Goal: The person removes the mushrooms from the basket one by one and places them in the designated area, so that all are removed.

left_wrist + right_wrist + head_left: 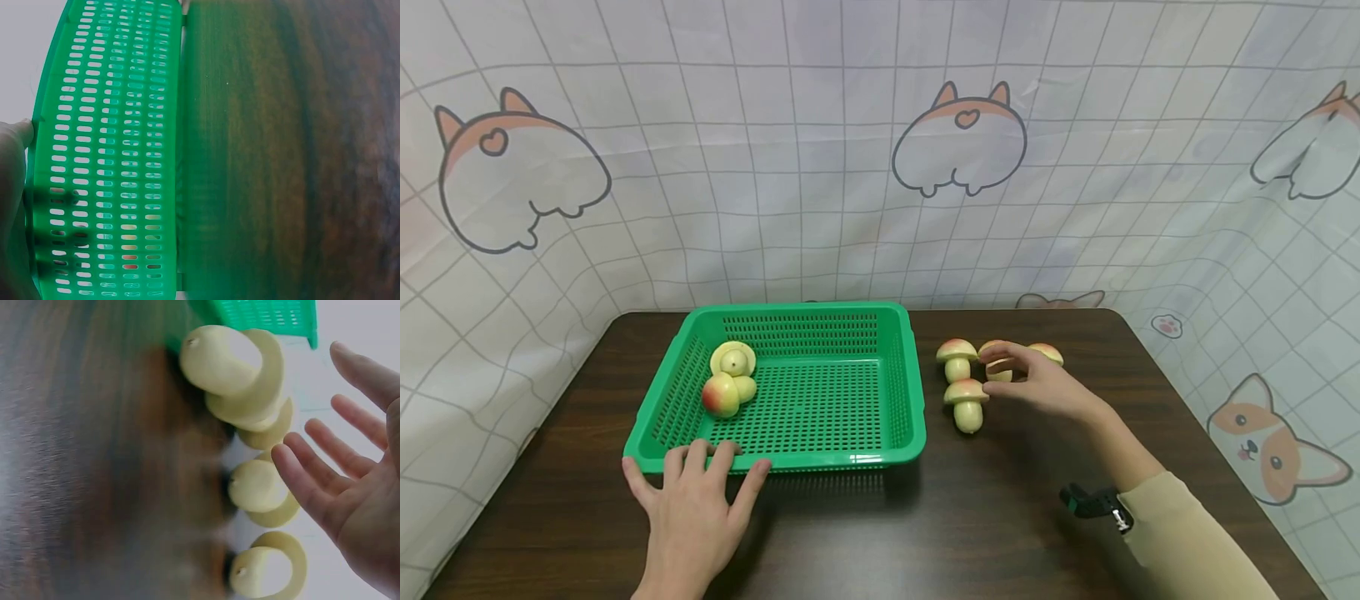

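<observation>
My left hand (694, 517) grips the near rim of a green plastic basket (850, 460) at its left end, fingers hooked over the edge. In the left wrist view, dark finger shapes show through the slotted wall (119, 137). Two toy mushrooms, pale with red-tinged caps, lie inside the basket: an upper one (733, 360) and a lower one (721, 395). My right hand (1045, 385) hovers with parted fingers by several more mushrooms on the table. Nearest its thumb is the front mushroom (967, 408); another mushroom (999, 372) is partly hidden behind the fingers. The right palm (369, 531) holds nothing.
Left of the right hand stands another mushroom (957, 360); beyond the hand, a mushroom cap (1047, 353) shows. The dark wooden table (880, 542) ends at a grid-patterned cloth (842, 208) with cartoon dogs. A black wrist device (1093, 503) sits by the right sleeve.
</observation>
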A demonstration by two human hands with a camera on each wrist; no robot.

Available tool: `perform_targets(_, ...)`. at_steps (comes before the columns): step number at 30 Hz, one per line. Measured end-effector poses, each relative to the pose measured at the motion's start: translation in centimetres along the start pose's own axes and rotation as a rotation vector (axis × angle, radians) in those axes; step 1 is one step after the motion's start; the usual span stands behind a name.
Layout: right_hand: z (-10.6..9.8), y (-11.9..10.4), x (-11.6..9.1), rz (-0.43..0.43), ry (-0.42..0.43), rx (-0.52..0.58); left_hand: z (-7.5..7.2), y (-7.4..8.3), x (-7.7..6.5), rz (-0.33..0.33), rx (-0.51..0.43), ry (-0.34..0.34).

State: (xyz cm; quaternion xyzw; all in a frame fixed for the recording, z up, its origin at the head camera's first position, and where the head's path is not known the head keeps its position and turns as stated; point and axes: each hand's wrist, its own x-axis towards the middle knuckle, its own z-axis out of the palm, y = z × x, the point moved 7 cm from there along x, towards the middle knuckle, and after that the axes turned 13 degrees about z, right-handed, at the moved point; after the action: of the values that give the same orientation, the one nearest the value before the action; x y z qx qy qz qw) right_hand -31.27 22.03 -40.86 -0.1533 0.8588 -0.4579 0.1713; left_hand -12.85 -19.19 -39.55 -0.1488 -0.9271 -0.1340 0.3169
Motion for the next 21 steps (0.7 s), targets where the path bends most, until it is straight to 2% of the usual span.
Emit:
perform_targets(9,-0.8,-3.5,0.7,-0.013,0.01,-0.112,0.1,0.1,0.0,-0.002,-0.005,-0.013)
perform_targets(21,-0.4,-9.4,2.7,-0.109,-0.044,-0.249,0.0,0.0,0.0,-0.005,-0.005,-0.002)
